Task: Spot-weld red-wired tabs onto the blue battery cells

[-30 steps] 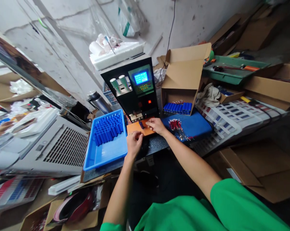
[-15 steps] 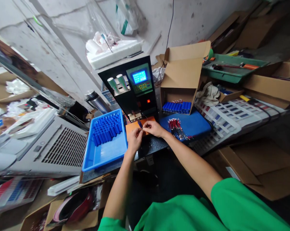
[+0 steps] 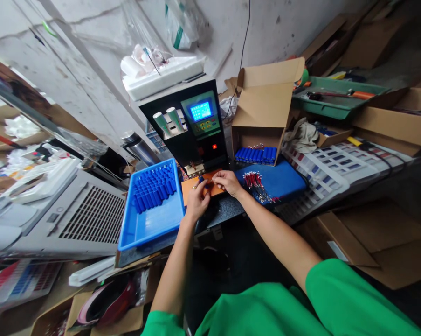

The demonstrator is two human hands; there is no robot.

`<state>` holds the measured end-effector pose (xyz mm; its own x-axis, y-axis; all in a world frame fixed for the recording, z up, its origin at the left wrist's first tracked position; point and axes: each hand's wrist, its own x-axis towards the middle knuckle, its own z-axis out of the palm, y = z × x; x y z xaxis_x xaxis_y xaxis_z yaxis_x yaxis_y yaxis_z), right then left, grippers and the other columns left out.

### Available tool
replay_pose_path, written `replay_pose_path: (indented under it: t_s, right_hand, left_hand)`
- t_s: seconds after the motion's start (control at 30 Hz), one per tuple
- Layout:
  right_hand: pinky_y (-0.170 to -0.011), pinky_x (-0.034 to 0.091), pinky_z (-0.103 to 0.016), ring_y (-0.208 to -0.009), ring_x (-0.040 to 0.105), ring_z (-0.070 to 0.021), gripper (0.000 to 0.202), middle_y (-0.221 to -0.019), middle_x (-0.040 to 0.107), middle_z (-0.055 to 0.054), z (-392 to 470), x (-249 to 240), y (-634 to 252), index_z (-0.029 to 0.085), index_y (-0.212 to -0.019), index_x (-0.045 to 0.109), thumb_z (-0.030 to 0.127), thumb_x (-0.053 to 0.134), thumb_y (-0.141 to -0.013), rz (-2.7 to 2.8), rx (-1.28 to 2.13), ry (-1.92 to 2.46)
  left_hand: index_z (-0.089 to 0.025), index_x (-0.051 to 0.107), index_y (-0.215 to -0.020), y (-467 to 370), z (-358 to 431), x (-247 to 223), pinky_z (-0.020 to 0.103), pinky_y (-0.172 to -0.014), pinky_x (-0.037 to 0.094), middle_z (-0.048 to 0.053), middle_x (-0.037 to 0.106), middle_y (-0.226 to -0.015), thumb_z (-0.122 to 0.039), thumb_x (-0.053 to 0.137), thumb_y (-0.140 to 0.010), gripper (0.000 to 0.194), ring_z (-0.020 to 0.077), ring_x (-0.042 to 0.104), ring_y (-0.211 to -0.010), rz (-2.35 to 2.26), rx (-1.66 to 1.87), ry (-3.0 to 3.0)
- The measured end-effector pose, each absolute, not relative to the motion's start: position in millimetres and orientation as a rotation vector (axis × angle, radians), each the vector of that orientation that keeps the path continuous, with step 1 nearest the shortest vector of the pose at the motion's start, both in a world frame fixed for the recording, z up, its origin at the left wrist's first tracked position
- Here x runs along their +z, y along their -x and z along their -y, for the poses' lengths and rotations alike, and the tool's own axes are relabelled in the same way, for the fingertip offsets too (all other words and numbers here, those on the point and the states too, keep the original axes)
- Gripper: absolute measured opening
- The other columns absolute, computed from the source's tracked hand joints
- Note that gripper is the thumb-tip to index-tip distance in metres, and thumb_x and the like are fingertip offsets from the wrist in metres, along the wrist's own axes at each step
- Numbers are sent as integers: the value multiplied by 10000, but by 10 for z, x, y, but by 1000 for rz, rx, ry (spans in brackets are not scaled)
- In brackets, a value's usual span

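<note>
My left hand (image 3: 197, 201) is closed around a blue cylindrical battery cell (image 3: 201, 179), mostly hidden by the fingers, over an orange board (image 3: 189, 192). The cell's far end is close to the electrodes of a black spot welder (image 3: 195, 169); whether they touch I cannot tell. To its right, my right hand (image 3: 228, 183) has thumb and fingertips pinched together above the board, and what lies between them is too small to make out. Several red and black wire leads (image 3: 254, 184) lie in a bundle on a blue surface beside my right hand.
A blue tray (image 3: 150, 228) with rows of blue cells stands at left. Behind the leads, an open cardboard box (image 3: 262, 109) contains more blue cells. A steel thermos (image 3: 140, 148) stands behind the tray. Farther right are a green tray (image 3: 339, 109) and a white crate (image 3: 322, 177).
My hands have come apart from their earlier meeting point. The left has shifted slightly left with the cell, the right slightly to the right. The view has tilted a little.
</note>
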<state>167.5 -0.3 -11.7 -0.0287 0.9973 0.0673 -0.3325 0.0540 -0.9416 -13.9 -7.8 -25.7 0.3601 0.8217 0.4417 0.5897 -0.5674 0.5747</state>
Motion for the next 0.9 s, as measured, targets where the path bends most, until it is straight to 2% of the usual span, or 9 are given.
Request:
replay_pose_path:
  t_s: [0.1, 0.17, 0.27, 0.33, 0.4, 0.5, 0.57, 0.73, 0.9]
  right_hand:
    - [-419, 246, -209, -429, 393, -72, 262, -496, 518, 49, 7, -98, -1677, 172, -694, 636, 413, 731, -650, 985, 1345, 892]
    - [-416, 243, -207, -426, 391, -71, 264, -492, 512, 50, 7, -91, -1674, 172, -690, 639, 414, 736, -652, 985, 1344, 892]
    - [-417, 251, -208, -429, 389, -72, 273, -490, 505, 50, 0, -89, -1662, 177, -672, 630, 423, 746, -652, 992, 1332, 893]
    - [-418, 254, -208, -434, 392, -74, 291, -492, 502, 50, -9, -91, -1650, 180, -664, 623, 439, 754, -653, 993, 1318, 896]
    - [-419, 257, -208, -436, 394, -75, 314, -491, 499, 50, -20, -94, -1637, 182, -659, 615, 460, 762, -657, 992, 1297, 902]
    - [-424, 272, -210, -444, 407, -80, 340, -490, 500, 48, -35, -101, -1618, 182, -664, 612, 486, 764, -665, 1003, 1267, 910]
    - [-428, 281, -212, -451, 416, -84, 352, -490, 502, 47, -43, -107, -1609, 181, -671, 614, 502, 757, -670, 1014, 1249, 924]
    - [-435, 303, -218, -454, 432, -89, 369, -493, 497, 48, -74, -130, -1592, 191, -670, 595, 532, 735, -687, 1040, 1206, 978]
    - [-443, 332, -211, -474, 472, -102, 339, -509, 513, 39, -113, -132, -1549, 192, -693, 585, 510, 702, -712, 1008, 1190, 1029]
  left_hand:
    - [-202, 578, -1340, 126, 98, -258, 384, -888, 541, 98, 643, -1088, -206, 613, -830, 510, 216, 639, -960, -1276, 1024, -2280]
    - [-204, 592, -1319, 126, 138, -241, 372, -856, 543, 88, 658, -1049, -203, 595, -845, 474, 204, 641, -905, -1270, 1026, -2242]
    - [-205, 608, -1278, 127, 154, -200, 374, -915, 534, 94, 680, -1133, -238, 546, -904, 380, 209, 658, -999, -1226, 1099, -2114]
    - [-190, 622, -1230, 126, 109, -167, 365, -908, 536, 93, 697, -1111, -308, 558, -926, 332, 213, 669, -1009, -1241, 1149, -1991]
    - [-178, 647, -1139, 123, 29, -134, 338, -813, 543, 71, 707, -964, -387, 588, -922, 307, 201, 676, -882, -1280, 1148, -1891]
    - [-175, 655, -920, 113, -105, -101, 288, -651, 491, 19, 640, -731, -457, 616, -899, 285, 161, 607, -663, -1293, 1089, -1855]
    - [-178, 623, -822, 102, -174, -101, 272, -612, 457, 5, 608, -669, -470, 620, -890, 300, 148, 573, -617, -1279, 1050, -1871]
    - [-174, 645, -925, 75, -227, -180, 280, -682, 483, 38, 689, -814, -445, 621, -877, 277, 167, 628, -731, -1332, 1040, -1862]
    - [-181, 663, -992, 47, -173, -255, 270, -642, 473, 34, 697, -811, -425, 640, -867, 275, 156, 609, -678, -1429, 1111, -1828]
